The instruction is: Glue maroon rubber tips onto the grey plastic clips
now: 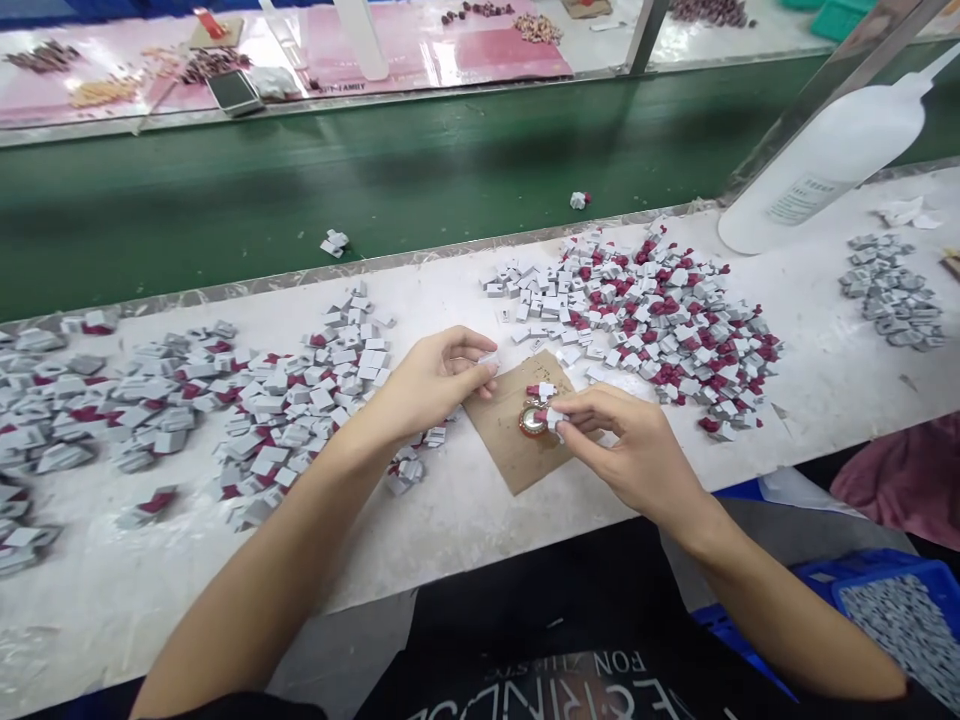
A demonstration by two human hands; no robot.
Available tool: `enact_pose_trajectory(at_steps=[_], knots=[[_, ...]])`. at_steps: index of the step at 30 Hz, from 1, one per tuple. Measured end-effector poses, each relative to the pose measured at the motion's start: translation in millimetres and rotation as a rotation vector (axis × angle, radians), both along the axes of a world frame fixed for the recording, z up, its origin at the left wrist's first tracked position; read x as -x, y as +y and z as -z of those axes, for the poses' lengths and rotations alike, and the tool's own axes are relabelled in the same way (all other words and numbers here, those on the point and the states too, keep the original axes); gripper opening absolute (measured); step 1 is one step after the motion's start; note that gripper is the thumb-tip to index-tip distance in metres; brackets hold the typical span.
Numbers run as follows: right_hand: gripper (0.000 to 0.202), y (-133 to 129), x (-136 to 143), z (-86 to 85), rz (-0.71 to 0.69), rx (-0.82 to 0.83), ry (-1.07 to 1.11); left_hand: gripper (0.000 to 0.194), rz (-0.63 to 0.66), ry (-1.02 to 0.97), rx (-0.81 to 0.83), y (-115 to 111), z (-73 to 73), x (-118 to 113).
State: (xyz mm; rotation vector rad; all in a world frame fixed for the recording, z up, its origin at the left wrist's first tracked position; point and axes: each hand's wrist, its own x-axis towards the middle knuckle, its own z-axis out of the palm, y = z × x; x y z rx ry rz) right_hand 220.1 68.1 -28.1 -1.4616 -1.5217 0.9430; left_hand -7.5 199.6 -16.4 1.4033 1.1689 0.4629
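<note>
My left hand pinches a small light grey piece between thumb and fingers, just left of a brown cardboard square. In my right hand, thumb and fingertips grip a grey and dark red part over the cardboard. Beneath it sits a small round metal cap with an orange-red rim. Another grey and dark red part lies on the cardboard just behind the cap.
Grey and dark red parts form a heap behind my right hand and another pile at left. A white bottle stands back right, near grey pieces. Beyond the table runs a green conveyor belt. A blue crate is lower right.
</note>
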Motion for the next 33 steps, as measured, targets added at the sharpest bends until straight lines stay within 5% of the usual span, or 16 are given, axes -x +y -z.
enact_pose_trajectory(at_steps=[10, 20, 33], knots=[[0.012, 0.1, -1.7, -2.9, 0.005, 0.003, -0.004, 0.034, -0.013, 0.018, -0.184, -9.2, 3.8, 0.7], [0.008, 29.4, -5.2, 3.6, 0.201, -0.058, 0.605, 0.028, 0.016, -0.372, 0.022, -29.9, -6.1, -26.4], [0.008, 30.5, -1.0, 4.1, 0.171, -0.041, 0.614, 0.035, 0.02, -0.465, 0.077, -33.6, -3.2, -31.5]])
